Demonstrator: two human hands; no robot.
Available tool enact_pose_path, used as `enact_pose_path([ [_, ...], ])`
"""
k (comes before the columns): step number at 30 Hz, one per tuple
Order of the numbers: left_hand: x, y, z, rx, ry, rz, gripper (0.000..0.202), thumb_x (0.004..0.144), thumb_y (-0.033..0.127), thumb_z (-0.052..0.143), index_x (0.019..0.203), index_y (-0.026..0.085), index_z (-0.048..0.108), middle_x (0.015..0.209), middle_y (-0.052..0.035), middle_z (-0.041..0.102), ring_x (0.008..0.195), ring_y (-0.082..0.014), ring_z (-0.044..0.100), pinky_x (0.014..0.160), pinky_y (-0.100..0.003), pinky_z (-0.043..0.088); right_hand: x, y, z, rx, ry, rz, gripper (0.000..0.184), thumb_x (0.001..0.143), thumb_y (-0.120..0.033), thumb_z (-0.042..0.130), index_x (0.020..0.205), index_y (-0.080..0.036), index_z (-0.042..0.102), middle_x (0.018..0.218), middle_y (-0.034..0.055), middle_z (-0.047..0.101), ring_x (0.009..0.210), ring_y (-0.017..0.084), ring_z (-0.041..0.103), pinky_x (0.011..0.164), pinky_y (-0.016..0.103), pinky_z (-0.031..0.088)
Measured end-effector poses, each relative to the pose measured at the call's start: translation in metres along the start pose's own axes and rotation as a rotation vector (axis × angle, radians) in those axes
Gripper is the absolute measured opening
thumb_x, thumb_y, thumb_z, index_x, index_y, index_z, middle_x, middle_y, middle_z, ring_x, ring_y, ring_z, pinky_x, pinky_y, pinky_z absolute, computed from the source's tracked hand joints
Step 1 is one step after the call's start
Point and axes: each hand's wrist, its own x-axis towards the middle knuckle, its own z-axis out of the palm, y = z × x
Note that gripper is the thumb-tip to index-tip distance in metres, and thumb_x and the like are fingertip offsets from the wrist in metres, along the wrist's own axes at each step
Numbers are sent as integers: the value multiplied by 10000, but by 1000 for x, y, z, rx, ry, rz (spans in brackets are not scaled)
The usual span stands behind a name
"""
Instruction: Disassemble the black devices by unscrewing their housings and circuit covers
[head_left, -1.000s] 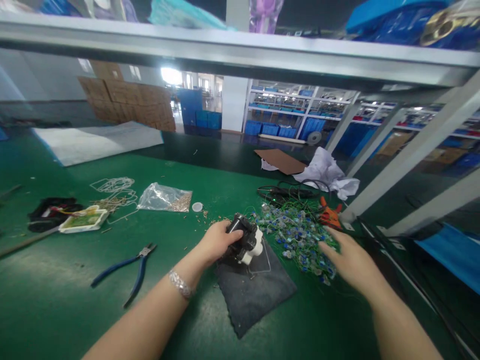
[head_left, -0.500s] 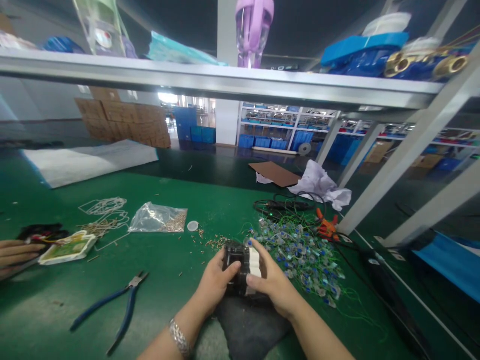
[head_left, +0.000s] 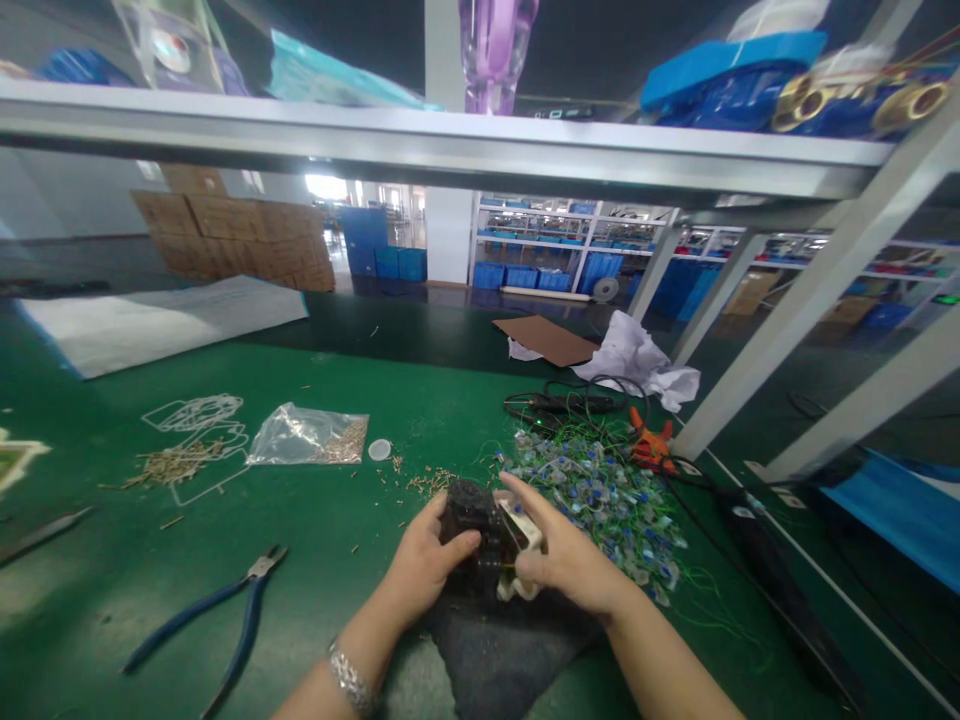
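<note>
My left hand point(head_left: 420, 560) is closed round a black plastic housing point(head_left: 471, 503), thumb on top, above a dark cloth point(head_left: 502, 660). My right hand point(head_left: 574, 565) grips a cream-white plastic cover point(head_left: 531, 530) by its edge, with thumb and fingers on either side. The cover stands tilted beside the housing's right side, a gap open between them. What lies inside that gap is too blurred to make out. Just right of my hands spreads a heap of small clear-and-blue pieces with green threads point(head_left: 607, 500).
Blue-handled cutting pliers point(head_left: 251, 590) lie open at left. Behind them are a plastic bag of small screws point(head_left: 315, 437), a round white cap point(head_left: 379, 449), loose pins point(head_left: 176, 462) and white wire loops point(head_left: 199, 412). Orange-handled pliers point(head_left: 651, 440) and cables lie right. A shelf point(head_left: 420, 135) crosses overhead.
The white cover has swung away from the black housing in my right hand, opening a gap. At far left, another person's hand has left view and the white-rimmed tray there has shifted mostly out.
</note>
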Motion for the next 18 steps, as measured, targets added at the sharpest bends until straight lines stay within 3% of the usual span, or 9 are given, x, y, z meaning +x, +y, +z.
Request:
enact_pose_path([
  [3, -1, -1, 3, 47, -18, 13, 429, 699, 318, 639, 1064, 135, 507, 1051, -87, 594, 1001, -226, 538, 873, -309, 405, 4, -1, -2, -157, 119, -20, 653, 746, -568, 516, 1236, -153, 399, 1183, 108, 482, 1096, 203, 461, 938, 335, 347],
  [8, -2, -7, 3, 79, -11, -4, 423, 710, 329, 622, 1069, 137, 508, 1044, -91, 598, 999, -234, 540, 879, -324, 403, 6, -8, 2, -397, 255, 11, 254, 739, -281, 524, 941, -152, 608, 952, 71, 608, 903, 203, 549, 848, 346, 386],
  [13, -1, -7, 5, 48, -3, -58, 445, 676, 350, 652, 1039, 128, 522, 1030, -105, 618, 993, -250, 552, 861, -333, 425, -1, -22, -3, -565, 351, 1, 127, 731, -201, 518, 784, -185, 632, 848, 21, 626, 838, 177, 548, 802, 296, 369],
  [18, -4, 0, 7, -32, 4, -115, 431, 672, 362, 655, 1019, 138, 532, 1016, -92, 634, 953, -235, 579, 833, -324, 447, -4, -22, -26, -551, 417, 64, 84, 675, -169, 544, 610, -168, 597, 619, 1, 582, 618, 143, 520, 618, 253, 374],
])
